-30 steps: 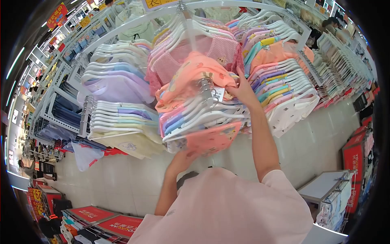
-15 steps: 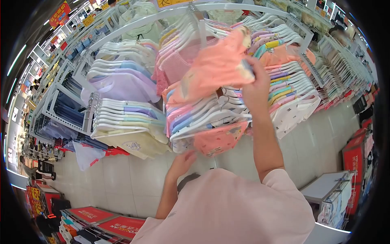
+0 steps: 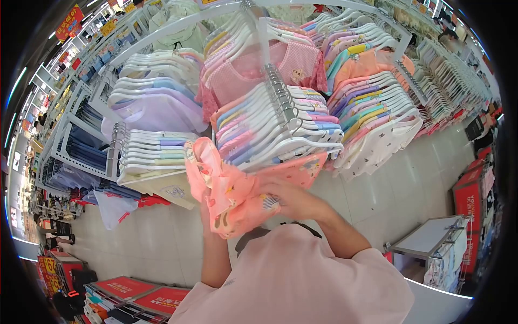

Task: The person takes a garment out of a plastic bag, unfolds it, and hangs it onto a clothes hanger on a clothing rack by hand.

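Note:
A coral children's shirt (image 3: 229, 186) with small printed figures is bunched up in front of my chest, before the rack. My right hand (image 3: 288, 200) grips its right side, fingers curled into the cloth beside a striped patch. Behind the shirt's left side is my left hand (image 3: 204, 208); the fabric covers its fingers, so their grip does not show. Just beyond hang several tops on white hangers (image 3: 270, 146), the nearest a coral top with a print (image 3: 302, 170), partly covered by my right hand and the held shirt.
Pink checked tops (image 3: 248, 73) hang behind, lilac (image 3: 156, 113) and pale yellow (image 3: 156, 183) ones to the left, and a white printed top (image 3: 377, 143) to the right. A white metal rail (image 3: 189, 24) arches over the rack. Red-signed displays (image 3: 118, 286) stand behind me.
The coral shirt has come down from above the rack to my chest, moving left and nearer. My right hand came down with it, and my left hand has risen behind the cloth.

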A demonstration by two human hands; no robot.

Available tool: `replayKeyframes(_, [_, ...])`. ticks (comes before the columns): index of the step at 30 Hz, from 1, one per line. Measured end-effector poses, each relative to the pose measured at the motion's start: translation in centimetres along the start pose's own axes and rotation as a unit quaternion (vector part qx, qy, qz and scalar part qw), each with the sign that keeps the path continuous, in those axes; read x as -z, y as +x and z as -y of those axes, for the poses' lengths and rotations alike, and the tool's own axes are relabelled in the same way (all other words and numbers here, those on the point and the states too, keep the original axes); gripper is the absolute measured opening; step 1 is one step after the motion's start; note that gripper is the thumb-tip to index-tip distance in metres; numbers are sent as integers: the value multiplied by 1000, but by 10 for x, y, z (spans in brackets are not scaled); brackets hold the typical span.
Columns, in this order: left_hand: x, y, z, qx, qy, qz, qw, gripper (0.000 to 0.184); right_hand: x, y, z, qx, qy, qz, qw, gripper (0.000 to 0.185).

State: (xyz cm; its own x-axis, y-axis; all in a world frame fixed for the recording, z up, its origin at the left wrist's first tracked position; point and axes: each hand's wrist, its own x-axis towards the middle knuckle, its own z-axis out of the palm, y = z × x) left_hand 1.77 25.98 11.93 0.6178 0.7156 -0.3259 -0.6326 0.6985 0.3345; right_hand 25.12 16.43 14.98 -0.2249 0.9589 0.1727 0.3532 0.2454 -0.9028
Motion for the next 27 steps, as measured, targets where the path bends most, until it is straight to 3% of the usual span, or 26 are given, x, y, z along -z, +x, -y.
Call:
replayKeyframes(4, [25,-7,19,-160,175,-89,967,45,-7,-37,-65,-102,69,12,992,81])
replayKeyframes(5, [29,-7,28,-201,228,-116,946,43,-10,-43,-75,-112,164,17,980,81])
replayKeyframes(7, [23,-10,44,-222,275,-88,931,44,-13,-52,-80,-132,348,24,928,82])
replayKeyframes(8, [19,-11,53,-232,298,-73,923,45,-15,-56,-82,-120,308,19,944,80])
replayKeyframes(10, [15,-11,66,-192,349,-70,915,48,-16,-53,-71,-93,225,8,970,75])
replayKeyframes(12, [-10,-17,79,-153,365,-66,916,46,-24,-47,-69,-166,250,35,953,67])
replayKeyframes(15, [-2,-15,90,-106,394,-44,912,42,-29,-55,-73,-196,196,24,960,54])
replayKeyframes(18, [1,-13,95,-82,401,2,912,40,-44,-87,-139,-187,104,-57,975,43])
replayKeyframes(20, [1,-12,95,-75,449,35,890,40,-30,-115,-151,-163,142,-99,971,44])
replayKeyframes(22, [-2,-9,97,-52,483,73,871,41,9,-134,-111,-118,273,-113,948,53])
replayKeyframes(24, [-8,-4,101,-12,483,114,868,42,30,-150,-96,-52,297,-201,932,44])
replayKeyframes(27, [4,8,114,49,545,160,822,40,51,-177,-95,40,363,-338,868,45])
